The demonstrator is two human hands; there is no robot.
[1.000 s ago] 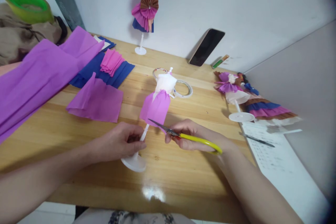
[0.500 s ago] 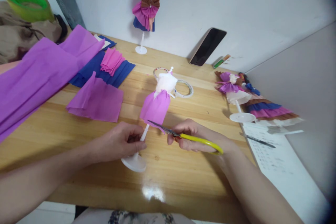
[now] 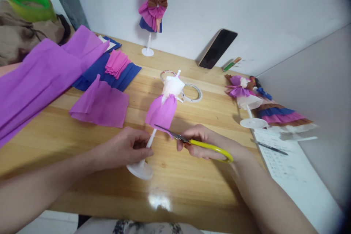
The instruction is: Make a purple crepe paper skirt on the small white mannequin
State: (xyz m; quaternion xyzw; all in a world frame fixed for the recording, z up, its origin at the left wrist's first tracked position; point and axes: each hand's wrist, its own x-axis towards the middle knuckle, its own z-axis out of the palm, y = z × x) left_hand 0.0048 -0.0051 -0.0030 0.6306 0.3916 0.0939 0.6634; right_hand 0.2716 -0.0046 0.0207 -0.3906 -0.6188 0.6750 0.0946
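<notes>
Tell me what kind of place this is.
Probably a craft desk for making paper doll dresses. Crepe paper sheets lie on the wooden table, a finished paper dress stands by the wall, and the right hand holds scissors at a mannequin held by the left hand.

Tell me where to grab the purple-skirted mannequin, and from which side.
Grip the thin white pole below the skirt, from the left: the paper skirt would crush, the scissors occupy its right, and the left hand pinches the pole there.
</notes>
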